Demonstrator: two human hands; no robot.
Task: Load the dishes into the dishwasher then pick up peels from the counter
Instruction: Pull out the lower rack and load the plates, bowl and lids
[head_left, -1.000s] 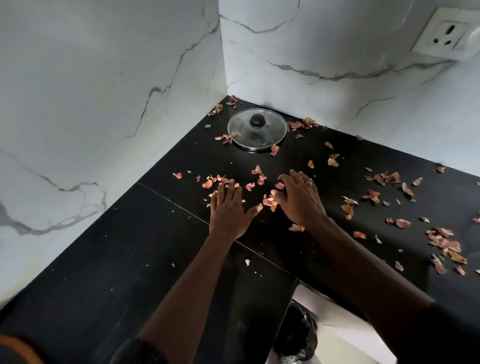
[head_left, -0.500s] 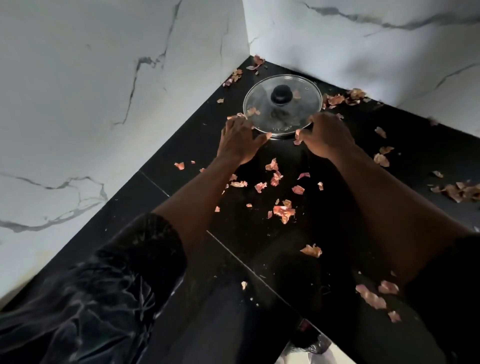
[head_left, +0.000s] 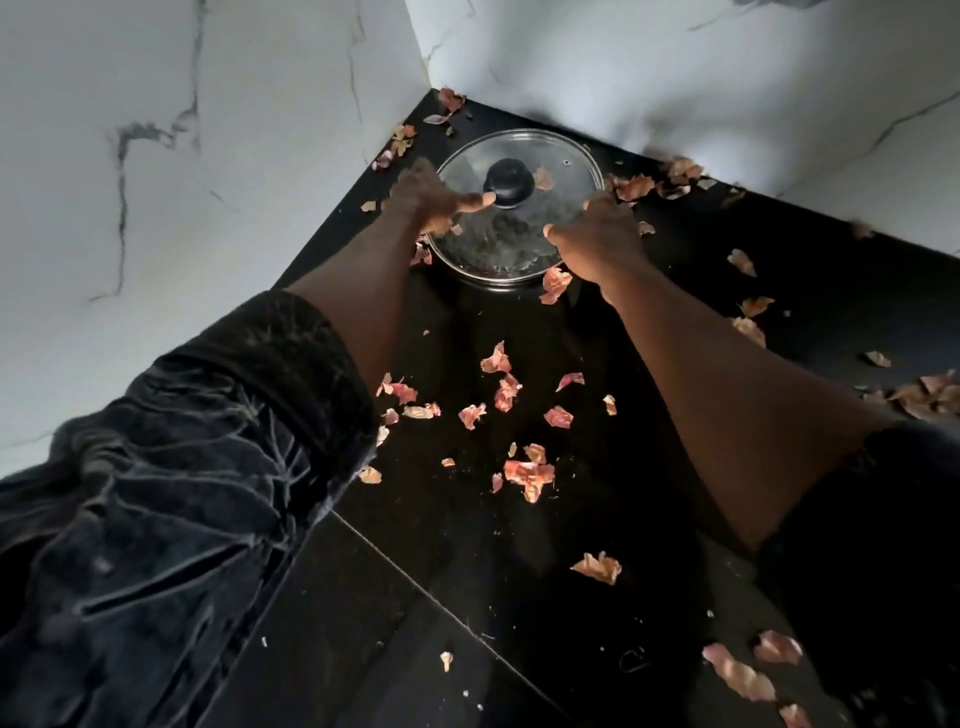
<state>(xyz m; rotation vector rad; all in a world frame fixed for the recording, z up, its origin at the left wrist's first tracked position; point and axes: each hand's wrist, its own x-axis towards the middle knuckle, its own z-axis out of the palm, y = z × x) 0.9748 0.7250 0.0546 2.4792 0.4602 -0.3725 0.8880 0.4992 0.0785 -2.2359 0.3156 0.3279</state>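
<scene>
**A:** While both arms reach into the corner, where do the hands sit?

**B:** On the round glass lid (head_left: 498, 247) with the metal rim. It lies flat on the glossy black stone tabletop (head_left: 467, 571), close to where the two white marble walls (head_left: 156, 156) meet. The left grip (head_left: 431, 200) is at the lid's left edge, thumb stretched wide towards the black knob (head_left: 509, 184) in the middle. Its fingers are a blur, so I cannot tell whether they hold anything.

**A:** And the right grip?

**B:** The right grip (head_left: 597, 236) is at the lid's right edge, thumb lying over the glass, fingers hidden behind the knuckles. Pinching or only resting, I cannot tell.

**A:** The peels?

**B:** The papery pinkish-orange peels (head_left: 530, 475) are scattered over the tabletop. A loose cluster lies between the forearms, more sit along the back wall beside the lid, and one touches the lid's near rim. A dark crumpled sleeve (head_left: 182, 467) covers the left upper arm
</scene>
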